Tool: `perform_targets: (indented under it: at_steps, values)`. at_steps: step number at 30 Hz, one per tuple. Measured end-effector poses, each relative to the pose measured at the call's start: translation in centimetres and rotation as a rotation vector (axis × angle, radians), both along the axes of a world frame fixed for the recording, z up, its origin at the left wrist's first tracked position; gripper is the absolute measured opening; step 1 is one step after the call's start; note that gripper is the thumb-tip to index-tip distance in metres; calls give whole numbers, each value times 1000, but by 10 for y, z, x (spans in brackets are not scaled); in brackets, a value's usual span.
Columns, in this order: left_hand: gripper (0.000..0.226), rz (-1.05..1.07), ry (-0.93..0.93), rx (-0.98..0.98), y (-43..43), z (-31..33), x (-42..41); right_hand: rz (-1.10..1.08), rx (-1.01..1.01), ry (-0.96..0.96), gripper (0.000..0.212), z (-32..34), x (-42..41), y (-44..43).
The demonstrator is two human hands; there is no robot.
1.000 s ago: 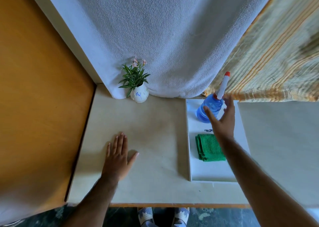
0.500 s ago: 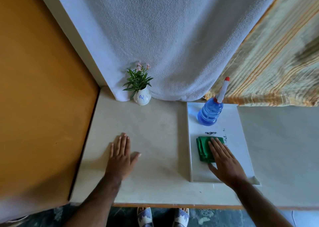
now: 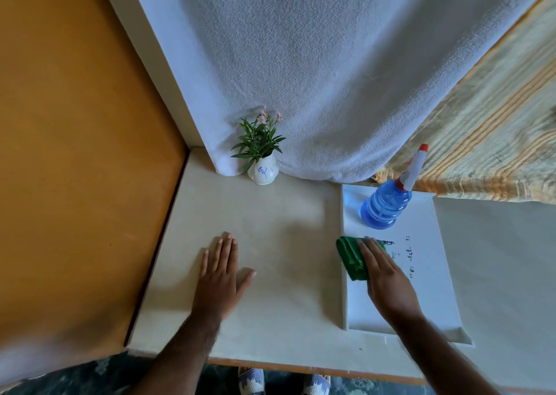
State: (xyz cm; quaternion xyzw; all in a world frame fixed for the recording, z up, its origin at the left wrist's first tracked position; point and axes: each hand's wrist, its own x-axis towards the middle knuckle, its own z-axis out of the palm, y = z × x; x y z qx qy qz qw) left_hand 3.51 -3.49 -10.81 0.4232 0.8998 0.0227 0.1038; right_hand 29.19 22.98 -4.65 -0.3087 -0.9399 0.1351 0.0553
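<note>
A folded green cloth (image 3: 350, 256) lies on a white board (image 3: 427, 298) at the right of the table. My right hand (image 3: 385, 274) presses flat on the cloth with straight fingers, covering its right part. Dark ink marks (image 3: 409, 256) show on the board just right of the cloth. A blue spray bottle (image 3: 385, 206) with a white nozzle and red tip stands at the board's far end. My left hand (image 3: 221, 274) rests flat on the beige table (image 3: 270, 229), fingers spread, holding nothing.
A small white vase with a green plant (image 3: 261, 157) stands at the table's back edge against a hanging white towel (image 3: 331, 79). An orange wall (image 3: 75, 139) bounds the left side. A striped fabric (image 3: 496, 124) hangs at the back right.
My right hand left the spray bottle, came down onto the green cloth and slid it left and towards the bottle, uncovering smeared ink marks. My left hand stayed put.
</note>
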Motion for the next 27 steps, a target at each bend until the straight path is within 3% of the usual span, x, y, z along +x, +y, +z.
perform_targets:
  at_steps: [6,10,14,27]
  values:
    - [92,-3,14,32,-3,-7,-2,226,13,188,70,14,-100,-20]
    - [91,4,30,95,-4,-14,-1,364,114,225,55,18,-165,-22]
    - [92,16,62,125,-5,-17,0,461,198,223,55,20,-218,-14]
    - [93,24,96,166,-7,-28,-1,720,334,281,46,5,-262,6]
